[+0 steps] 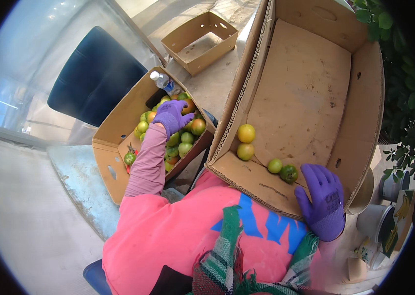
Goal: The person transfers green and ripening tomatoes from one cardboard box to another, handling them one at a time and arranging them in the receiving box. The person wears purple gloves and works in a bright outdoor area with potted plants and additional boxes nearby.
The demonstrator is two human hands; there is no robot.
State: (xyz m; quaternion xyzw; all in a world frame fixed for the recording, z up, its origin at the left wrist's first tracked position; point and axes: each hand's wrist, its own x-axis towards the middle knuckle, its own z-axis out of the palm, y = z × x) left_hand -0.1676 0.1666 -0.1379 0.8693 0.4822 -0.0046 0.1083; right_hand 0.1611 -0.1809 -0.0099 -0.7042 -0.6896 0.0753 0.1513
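Observation:
My left hand [170,117], in a purple glove, is down among the tomatoes in a smaller cardboard box [107,141]. Its finger and thumb close around an orange-red tomato [188,106]. Green and part-red tomatoes, such as a green one [184,149], lie heaped around it. My right hand [323,199], gloved alike, holds nothing; its fingers are apart at the near right corner of a large cardboard box [301,93]. Beside it on that box's floor is a dark green tomato [288,173], then a lighter green one [275,165] and two yellowish tomatoes [246,133] further left.
A plastic bottle [166,83] and a dark object [155,98] lie at the small box's far end. One green tomato [129,158] sits apart there. Beyond are another cardboard box [200,42] and a dark blue chair [97,76]. Leaves [401,73] and buckets [374,219] stand right.

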